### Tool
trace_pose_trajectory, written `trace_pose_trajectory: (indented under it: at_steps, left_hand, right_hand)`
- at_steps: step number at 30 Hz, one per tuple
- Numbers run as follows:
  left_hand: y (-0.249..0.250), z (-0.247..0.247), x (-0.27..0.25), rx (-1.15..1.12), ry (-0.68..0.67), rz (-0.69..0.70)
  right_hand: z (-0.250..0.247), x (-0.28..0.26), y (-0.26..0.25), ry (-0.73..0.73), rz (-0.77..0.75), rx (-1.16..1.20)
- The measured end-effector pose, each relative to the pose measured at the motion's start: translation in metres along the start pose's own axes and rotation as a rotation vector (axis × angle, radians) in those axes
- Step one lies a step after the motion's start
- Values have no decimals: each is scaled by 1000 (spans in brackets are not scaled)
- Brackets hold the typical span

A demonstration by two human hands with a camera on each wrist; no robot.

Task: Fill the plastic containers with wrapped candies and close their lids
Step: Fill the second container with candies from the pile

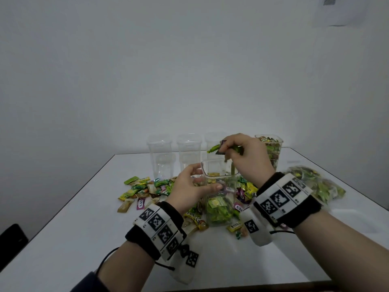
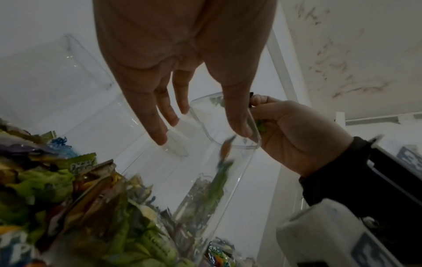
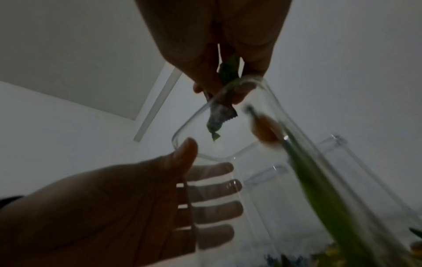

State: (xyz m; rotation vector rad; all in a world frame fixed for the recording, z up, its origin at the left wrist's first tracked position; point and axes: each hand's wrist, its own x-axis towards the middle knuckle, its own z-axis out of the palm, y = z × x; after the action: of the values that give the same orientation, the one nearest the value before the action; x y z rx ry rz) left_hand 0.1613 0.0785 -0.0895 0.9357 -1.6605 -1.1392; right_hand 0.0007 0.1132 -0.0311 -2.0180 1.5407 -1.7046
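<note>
A clear plastic container point(image 1: 220, 204) stands among loose candies, partly filled with green wrapped candies. My left hand point(image 1: 207, 177) grips its upper wall, thumb on the near side and fingers on the far side. Above the open mouth, my right hand point(image 1: 225, 147) pinches a few green and dark wrapped candies point(image 1: 213, 148). One candy point(image 1: 232, 167) blurs as it drops into the mouth. In the left wrist view my left hand point(image 2: 200, 134) spans the container rim point(image 2: 228, 144). In the right wrist view my right hand point(image 3: 228, 84) dangles a candy point(image 3: 219, 117) over the rim point(image 3: 205, 155).
Three empty clear containers point(image 1: 159, 152) stand in a row at the back of the white table point(image 1: 84, 228). A full container point(image 1: 271, 148) stands at the back right, beside a clear bag of candies point(image 1: 311, 182). Loose candies point(image 1: 143, 190) lie around the held container.
</note>
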Motion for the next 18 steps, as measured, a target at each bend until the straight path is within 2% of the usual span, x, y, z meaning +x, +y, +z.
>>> trace_pose_trajectory:
  at_steps: [5,13,15,18]
  left_hand:
    - [-1,1,0,-26,17,-12]
    - [-2,2,0,-68,3,-13]
    - [-3,2,0,-73,3,-20]
    - [-4,1,1,-70,5,-16]
  right_hand:
    - [14,-8,5,-79,-31,-12]
    - [19,-6,4,-355,-9,-201]
    - [18,-6,3,-366,8,-164]
    - [11,-5,3,-287,22,-122]
